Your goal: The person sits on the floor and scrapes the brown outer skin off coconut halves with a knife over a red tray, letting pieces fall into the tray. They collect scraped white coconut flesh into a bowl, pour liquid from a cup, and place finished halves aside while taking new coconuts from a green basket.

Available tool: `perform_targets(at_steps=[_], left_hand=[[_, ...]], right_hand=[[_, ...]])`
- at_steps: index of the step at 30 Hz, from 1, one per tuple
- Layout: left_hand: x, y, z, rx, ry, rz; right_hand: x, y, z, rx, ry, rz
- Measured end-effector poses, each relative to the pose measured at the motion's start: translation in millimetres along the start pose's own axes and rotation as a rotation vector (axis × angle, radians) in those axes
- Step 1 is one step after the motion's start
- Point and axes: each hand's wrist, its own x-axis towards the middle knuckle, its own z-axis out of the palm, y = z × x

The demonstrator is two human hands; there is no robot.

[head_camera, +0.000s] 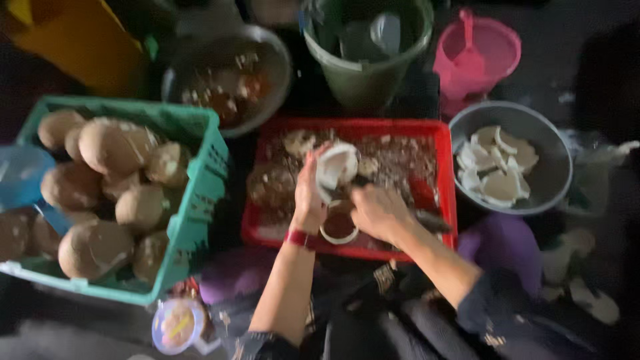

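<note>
I am holding a white piece of coconut (335, 168) up in my left hand (308, 200), fingers curled around its lower edge, over the red crate (445, 175) right in front of me. My right hand (377, 212) is closed in a fist just beside it, gripping what looks like a dark-handled tool (430, 221) that is sticking out to the right; the picture is too blurred for me to tell its shape or whether its tip is touching the coconut. I am wearing a red band (297, 237) on my left wrist. Just below my hands a round half shell (339, 227) with a white rim is sitting at the near edge of the red crate, among brown scraps. To my left a green crate (193, 200) is standing full of whole brown coconuts (113, 143). To my right a grey bowl (553, 167) is holding white coconut pieces (497, 167). Farther away a metal bowl (267, 53) with brown bits, a green bucket (367, 80) and a pink bucket (480, 57) are standing in a row.
</note>
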Motion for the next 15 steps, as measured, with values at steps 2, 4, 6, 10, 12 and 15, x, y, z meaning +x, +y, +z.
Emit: perform_targets(at_steps=[2,4,6,10,12,15], left_hand=[[5,0,2,-0.058,0.01,-0.037],[6,-1,2,-0.073,0.04,-0.091],[4,-2,1,-0.047,0.038,-0.116],[3,-4,-3,-0.078,0.048,-0.178],[4,-4,-5,-0.134,0.023,-0.199],[4,-5,-7,-0.088,0.043,-0.201]], right_hand=[[4,-2,-12,0.042,-0.249,0.095],[7,-3,-18,0.083,-0.328,0.186],[9,-2,-18,0.084,-0.18,0.27],[9,3,-3,0.009,-0.236,0.089],[7,5,5,0.035,-0.326,0.001],[6,7,10,0.047,-0.009,0.082]])
